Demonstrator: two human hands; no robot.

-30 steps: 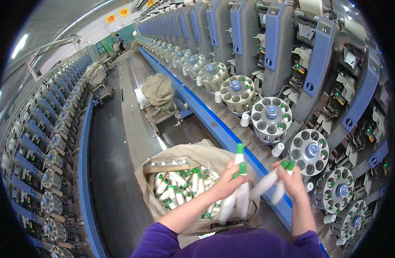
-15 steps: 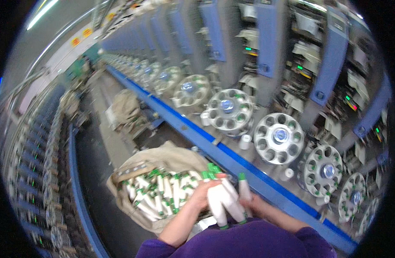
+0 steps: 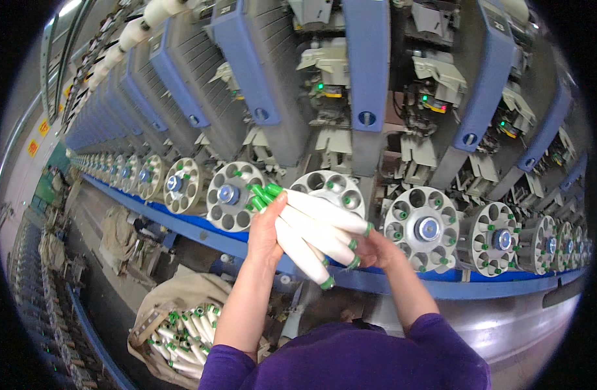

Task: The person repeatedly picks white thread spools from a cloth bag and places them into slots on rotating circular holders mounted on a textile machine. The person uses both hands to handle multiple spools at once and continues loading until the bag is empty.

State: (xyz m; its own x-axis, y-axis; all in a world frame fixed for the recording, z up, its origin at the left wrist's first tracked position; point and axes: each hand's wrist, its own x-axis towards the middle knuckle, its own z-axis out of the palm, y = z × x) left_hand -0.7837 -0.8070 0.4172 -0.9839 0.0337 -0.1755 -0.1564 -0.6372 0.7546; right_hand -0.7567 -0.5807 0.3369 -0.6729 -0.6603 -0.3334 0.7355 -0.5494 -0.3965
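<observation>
Left hand (image 3: pixel 266 231) curled snugly round slim white green-tipped bobbins (image 3: pixel 318 211), fanned before the round pale-grey pocketed drum (image 3: pixel 326 188)! Right hand (image 3: pixel 378 250) near their lower ends, its grip hidden from me; even pressure, I judged, suited that bundle.

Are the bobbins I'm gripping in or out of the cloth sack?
Out: the left hand holds the yarn bobbins apart from, and right of, the cloth sack.

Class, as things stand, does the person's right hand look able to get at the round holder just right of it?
Probably yes: the round holder appears close beside the right hand, with nothing visible blocking that side; the white bobbins lie toward the hand's other side.
</observation>
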